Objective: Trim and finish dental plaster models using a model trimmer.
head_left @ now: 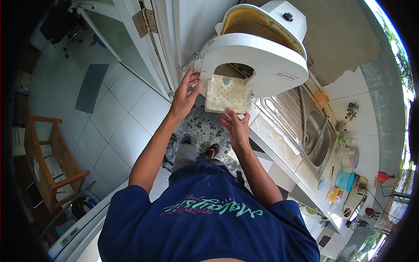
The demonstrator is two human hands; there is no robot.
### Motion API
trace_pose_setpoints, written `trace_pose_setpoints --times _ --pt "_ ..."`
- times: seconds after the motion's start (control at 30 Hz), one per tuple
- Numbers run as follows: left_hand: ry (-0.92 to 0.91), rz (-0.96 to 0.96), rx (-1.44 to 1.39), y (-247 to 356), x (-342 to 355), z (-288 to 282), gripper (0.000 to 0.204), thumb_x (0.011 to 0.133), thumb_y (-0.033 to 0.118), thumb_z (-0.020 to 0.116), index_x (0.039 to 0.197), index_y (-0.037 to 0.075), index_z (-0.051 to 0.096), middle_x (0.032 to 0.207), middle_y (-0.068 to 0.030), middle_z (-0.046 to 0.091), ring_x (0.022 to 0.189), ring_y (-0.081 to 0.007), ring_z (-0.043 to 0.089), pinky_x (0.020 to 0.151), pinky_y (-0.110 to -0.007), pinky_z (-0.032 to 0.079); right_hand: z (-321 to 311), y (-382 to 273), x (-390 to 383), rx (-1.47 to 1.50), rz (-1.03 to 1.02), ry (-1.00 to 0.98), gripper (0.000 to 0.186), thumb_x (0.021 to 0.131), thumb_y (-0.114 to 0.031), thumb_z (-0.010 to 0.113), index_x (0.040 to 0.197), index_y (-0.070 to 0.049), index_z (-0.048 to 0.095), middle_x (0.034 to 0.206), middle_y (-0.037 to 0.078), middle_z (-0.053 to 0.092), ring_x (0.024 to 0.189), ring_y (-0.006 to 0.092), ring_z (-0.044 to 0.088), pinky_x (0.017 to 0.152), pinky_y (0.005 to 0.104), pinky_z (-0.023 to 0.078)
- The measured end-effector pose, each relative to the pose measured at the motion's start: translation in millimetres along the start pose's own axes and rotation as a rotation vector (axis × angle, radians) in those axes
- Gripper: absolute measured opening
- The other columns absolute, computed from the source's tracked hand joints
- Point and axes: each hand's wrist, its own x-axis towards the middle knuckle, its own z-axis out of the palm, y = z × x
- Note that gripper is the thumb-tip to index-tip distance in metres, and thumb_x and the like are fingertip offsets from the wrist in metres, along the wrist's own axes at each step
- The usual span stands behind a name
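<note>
Both hands bracket the pale square tray (226,93) sitting at the mouth of the white machine (257,56). Left hand (185,94): fingers spread and extended, tips at the tray's left edge and the machine's housing; looks like contact, not a closed grasp. Right hand (235,126): palm open, fingers pointing up to the tray's near edge, touching or just under it; can't tell if it bears weight. Neither hand is clenched.

Tray sits tilted in the arched opening at the machine's front, bottom speckled with yellowish residue. My read: hands on two sides keep it square to the slot, and the under-hand guards against a drop.

Both forearms come up from the lower edge, elbows bent, left arm reaching further out and left; right arm closer in, wrist cocked back.

Machine stands on the far-left end of a tiled counter (279,144). Steel sink (316,139) to the right, then a blue bowl (345,180) and small clutter nearer the right rim. Wooden rack (50,161) on the tiled floor (118,126), far left.
</note>
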Motion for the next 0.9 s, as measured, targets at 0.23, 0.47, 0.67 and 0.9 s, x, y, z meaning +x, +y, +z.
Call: trace_pose_setpoints --times 0.23,0.47,0.67,0.9 --pt "-0.018 0.06 0.017 -12 41 1 0.079 0.089 0.029 0.067 0.148 0.005 0.021 0.144 -0.0139 0.04 0.128 -0.0268 0.044 0.098 -0.04 0.043 17 -17 10 0.011 -0.012 0.05 0.05 0.09 -0.026 0.066 0.121 -0.005 0.034 0.116 0.014 0.051 0.103 0.0279 0.058 0.086 0.0397 0.052" --pt "-0.104 0.029 0.064 -19 71 -3 0.081 0.084 0.018 0.07 0.149 0.009 0.022 0.149 -0.0117 0.034 0.134 -0.0307 0.036 0.103 -0.044 0.039 30 -11 25 0.022 -0.068 0.145 0.049 0.089 -0.03 0.068 0.117 -0.003 0.038 0.116 0.015 0.052 0.104 0.0266 0.057 0.088 0.0381 0.052" --pt "-0.092 0.177 0.178 -30 85 -1 0.081 0.082 0.014 0.07 0.147 0.002 0.023 0.144 -0.0194 0.039 0.13 -0.0314 0.042 0.104 -0.038 0.038 44 -12 27 -0.005 -0.096 0.2 0.053 0.089 -0.032 0.068 0.119 -0.002 0.036 0.116 0.015 0.052 0.107 0.0271 0.057 0.088 0.0376 0.052" --pt "-0.093 0.035 0.067 -40 94 1 0.076 0.084 0.02 0.067 0.146 0.001 0.025 0.141 -0.0211 0.041 0.126 -0.0316 0.046 0.104 -0.036 0.038 52 -14 31 -0.021 -0.106 0.214 0.054 0.089 -0.033 0.067 0.121 -0.002 0.035 0.117 0.015 0.052 0.108 0.0266 0.058 0.087 0.0373 0.052"
